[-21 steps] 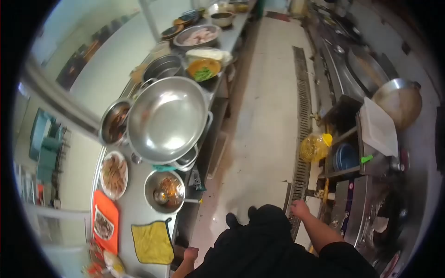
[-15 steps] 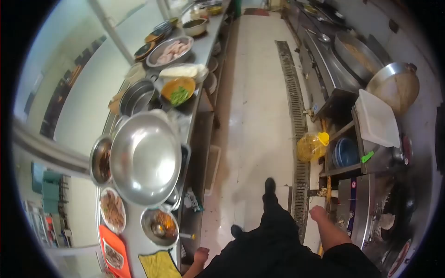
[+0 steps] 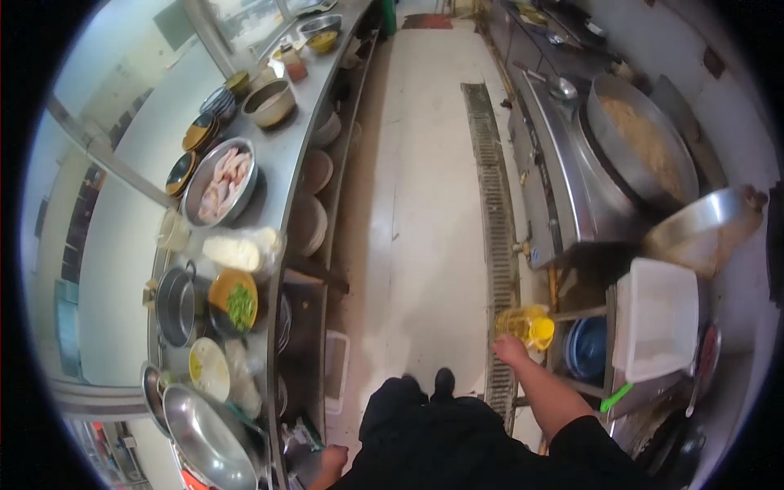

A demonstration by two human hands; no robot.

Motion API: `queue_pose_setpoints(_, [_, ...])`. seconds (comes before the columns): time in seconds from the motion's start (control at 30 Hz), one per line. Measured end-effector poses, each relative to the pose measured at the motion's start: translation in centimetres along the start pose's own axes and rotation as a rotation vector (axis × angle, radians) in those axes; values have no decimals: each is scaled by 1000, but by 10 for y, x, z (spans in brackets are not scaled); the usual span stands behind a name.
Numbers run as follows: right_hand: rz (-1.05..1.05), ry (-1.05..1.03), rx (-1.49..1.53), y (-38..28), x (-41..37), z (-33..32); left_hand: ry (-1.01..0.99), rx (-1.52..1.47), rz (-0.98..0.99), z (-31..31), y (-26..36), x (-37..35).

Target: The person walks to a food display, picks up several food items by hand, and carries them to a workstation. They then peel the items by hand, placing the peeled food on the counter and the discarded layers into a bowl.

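My left hand [image 3: 333, 459] hangs low beside the steel counter [image 3: 269, 155], its fingers loosely curled with nothing showing in them. Out in front on the right, my right hand [image 3: 510, 349] is closed too and looks empty. It overlaps the lower edge of a yellow-capped oil jug [image 3: 523, 324] in this view. The jug stands by the floor drain. Closest to the left hand on the counter are a large steel bowl [image 3: 208, 437] and a white bowl [image 3: 210, 369] with yellowish contents.
A tiled aisle [image 3: 416, 204] runs ahead, with a drain grate [image 3: 498, 196] along its right. The counter bears a basin of raw meat [image 3: 249, 192] and chopped greens [image 3: 240, 306]. On the right are a large pan [image 3: 604, 106], a white tub [image 3: 661, 318] and blue bowls [image 3: 588, 347].
I have walked forward along the aisle. The counter things and the oil jug have shifted down in view. My right hand has swung forward and up; my left stays low.
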State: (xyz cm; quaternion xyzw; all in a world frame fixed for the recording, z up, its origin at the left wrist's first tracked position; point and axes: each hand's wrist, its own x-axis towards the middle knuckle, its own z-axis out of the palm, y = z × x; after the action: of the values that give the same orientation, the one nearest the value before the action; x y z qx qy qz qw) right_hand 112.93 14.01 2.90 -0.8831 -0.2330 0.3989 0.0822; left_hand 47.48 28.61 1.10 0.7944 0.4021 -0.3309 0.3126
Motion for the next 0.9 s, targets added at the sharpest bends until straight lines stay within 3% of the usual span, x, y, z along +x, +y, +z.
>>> queue_pose_setpoints(0.03, [0, 8, -4, -22, 24, -20, -37, 142, -75, -27, 14, 23])
queue_pose_setpoints(0.1, [-113, 100, 153, -57, 74, -55, -75, 175, -81, -67, 25, 73])
queue_pose_setpoints(0.2, [-147, 123, 102, -86, 143, -105, -176, 242, -61, -147, 72, 149])
queue_pose_setpoints(0.27, [-170, 178, 84, -80, 181, -133, -102, -127, -496, -177, 75, 219])
queue_pose_setpoints(0.33, [99, 71, 70, -77, 200, -177, -149, -11, -365, -269, 87, 299])
queue_pose_setpoints(0.37, [108, 81, 51, -31, 236, -164, -211, 82, -269, -307, 100, 329])
queue_pose_setpoints(0.4, [16, -74, -435, 22, 265, -148, -264, 76, -268, -346, 110, 382])
queue_pose_setpoints(0.43, [101, 7, -323, 38, 263, -160, -314, 76, -273, -394, 125, 440])
queue_pose_setpoints(0.47, [182, 92, -200, 48, 268, -171, -195, 151, -266, -479, 164, 474])
queue_pose_setpoints(0.5, [111, -50, -376, 67, 281, -182, 58, 209, 4, -514, 166, 537])
queue_pose_setpoints(0.53, [34, -187, -547, 87, 304, -188, 69, -31, -57, -619, 240, 545])
queue_pose_setpoints(0.57, [110, -209, -579, 92, 322, -193, 404, -248, -138, -686, 295, 574])
queue_pose_setpoints(0.6, [190, -235, -610, 87, 338, -203, 407, -412, -115, -739, 322, 620])
queue_pose_setpoints(0.67, [155, -217, -480, 40, 359, -265, 588, -413, 49, -845, 407, 656])
queue_pose_setpoints(0.7, [152, -208, -479, 68, 396, -259, 602, -451, 76, -883, 438, 671])
queue_pose_setpoints(0.73, [379, -292, -319, 105, 432, -241, 620, -493, 101, -919, 465, 689])
queue_pose_setpoints(0.77, [597, -372, -153, 69, 511, -249, 596, -464, 100, -940, 478, 714])
queue_pose_setpoints(0.8, [582, -359, -157, 53, 575, -281, 575, -434, 98, -950, 486, 736])
queue_pose_setpoints(0.87, [-23, -296, -688, 14, 656, -310, 502, -239, 23, -953, 479, 779])
queue_pose_setpoints(0.9, [284, -229, -290, -21, 708, -377, 363, -170, -25, -941, 458, 804])
